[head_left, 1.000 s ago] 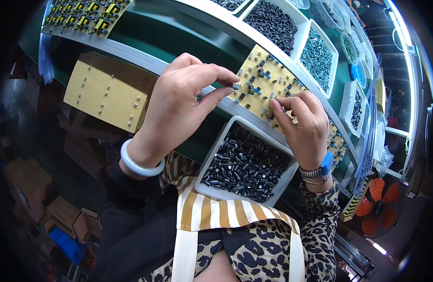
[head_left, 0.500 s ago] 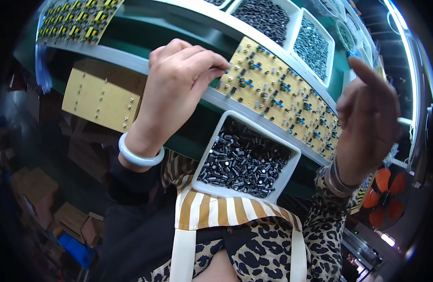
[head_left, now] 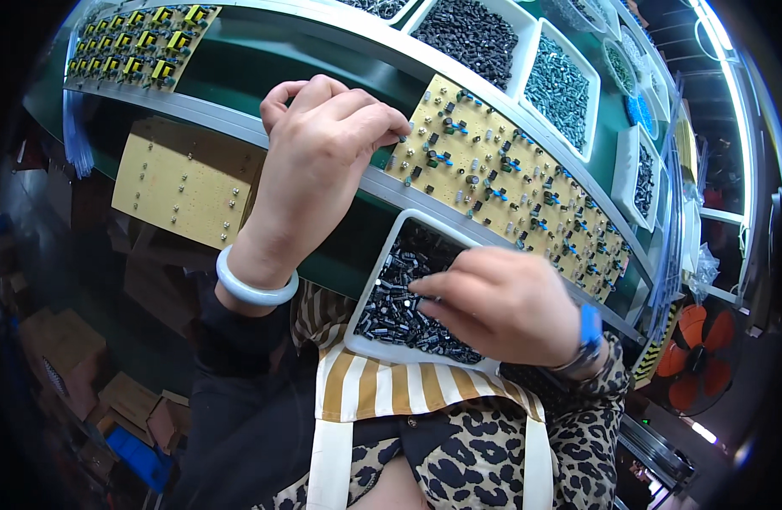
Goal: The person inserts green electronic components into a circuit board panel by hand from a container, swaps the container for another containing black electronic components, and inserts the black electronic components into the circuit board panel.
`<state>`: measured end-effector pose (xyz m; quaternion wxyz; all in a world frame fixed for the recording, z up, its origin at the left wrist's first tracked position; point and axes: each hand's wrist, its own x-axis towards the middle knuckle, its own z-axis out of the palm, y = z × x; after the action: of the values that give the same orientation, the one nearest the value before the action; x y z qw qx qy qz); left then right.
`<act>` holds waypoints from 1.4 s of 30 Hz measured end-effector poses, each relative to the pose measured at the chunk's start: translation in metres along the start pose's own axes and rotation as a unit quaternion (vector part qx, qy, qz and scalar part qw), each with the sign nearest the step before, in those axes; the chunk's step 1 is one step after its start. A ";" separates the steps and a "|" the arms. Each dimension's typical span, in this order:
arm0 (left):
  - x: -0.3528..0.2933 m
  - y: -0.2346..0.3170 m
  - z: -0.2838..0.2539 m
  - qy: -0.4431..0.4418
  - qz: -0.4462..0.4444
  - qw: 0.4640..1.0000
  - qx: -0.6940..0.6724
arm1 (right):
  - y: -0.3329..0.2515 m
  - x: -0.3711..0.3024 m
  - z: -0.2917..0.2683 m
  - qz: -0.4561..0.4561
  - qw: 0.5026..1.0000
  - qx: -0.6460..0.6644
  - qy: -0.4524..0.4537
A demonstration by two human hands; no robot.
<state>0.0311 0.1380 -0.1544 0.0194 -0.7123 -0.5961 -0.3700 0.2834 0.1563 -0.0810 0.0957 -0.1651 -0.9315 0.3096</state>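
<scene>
My left hand point(head_left: 323, 136), a pale bangle at its wrist, is closed in a pinch at the left end of a tan circuit board panel point(head_left: 459, 192). Something small and greyish shows at its fingertips, too little to name. Rows of small capacitors, blue parts and metal pins stand on the panel. My right hand point(head_left: 505, 306), wearing a blue wristband, reaches into a white tray point(head_left: 381, 347) of loose dark cylindrical capacitors point(head_left: 399, 319). Its index finger and thumb are slightly apart among the parts, and the other fingers curl under.
Metal rails point(head_left: 212, 110) run along the green bench on both sides of the panel. Another panel with yellow transformers point(head_left: 140, 42) sits far left; a tan board point(head_left: 183, 183) lies below the rail. Part-filled trays point(head_left: 527, 72) line the back. An orange fan point(head_left: 697, 348) stands right.
My right hand has come down and left from the panel's right end into the capacitor tray. The panel sits slightly lower in view. My left hand keeps its pinch in nearly the same place.
</scene>
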 end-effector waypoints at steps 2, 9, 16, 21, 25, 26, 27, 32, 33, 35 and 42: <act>0.001 0.000 0.002 0.009 0.019 1.000 0.010 | 0.003 -0.011 0.021 0.003 0.999 -0.033 -0.043; 0.003 0.011 -0.007 -0.013 0.067 0.995 0.075 | 0.010 -0.028 0.043 0.020 0.988 -0.100 -0.116; -0.022 0.036 -0.013 -0.010 0.055 0.998 0.006 | 0.015 -0.038 0.034 0.012 0.989 -0.116 -0.093; -0.044 0.063 -0.018 -0.229 0.184 0.956 -0.021 | 0.008 -0.045 0.030 0.046 0.976 -0.157 -0.145; -0.049 0.070 -0.014 -0.329 0.234 0.914 -0.046 | 0.013 -0.053 0.021 0.045 0.992 -0.075 -0.087; -0.049 0.071 -0.013 -0.346 0.235 0.906 -0.067 | 0.014 -0.055 0.016 0.045 0.992 -0.076 -0.088; -0.048 0.071 -0.013 -0.345 0.235 0.906 -0.067 | 0.012 -0.054 0.006 0.082 0.993 -0.051 -0.066; -0.048 0.072 -0.006 -0.318 0.228 0.913 -0.115 | 0.016 -0.032 -0.016 0.289 0.932 0.173 0.133; -0.050 0.074 -0.003 -0.290 0.223 0.924 -0.115 | 0.023 -0.027 -0.018 0.289 0.933 0.170 0.133; -0.051 0.077 0.001 -0.257 0.217 0.935 -0.114 | 0.041 -0.018 -0.022 0.239 0.947 0.136 0.165; -0.049 0.079 0.001 -0.249 0.201 0.934 -0.156 | 0.070 0.000 -0.029 0.185 0.962 0.090 0.178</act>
<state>0.0994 0.0750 -0.1491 -0.1673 -0.8808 -0.3604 -0.2576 0.3092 0.2252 -0.1004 0.2155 -0.3776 -0.8212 0.3697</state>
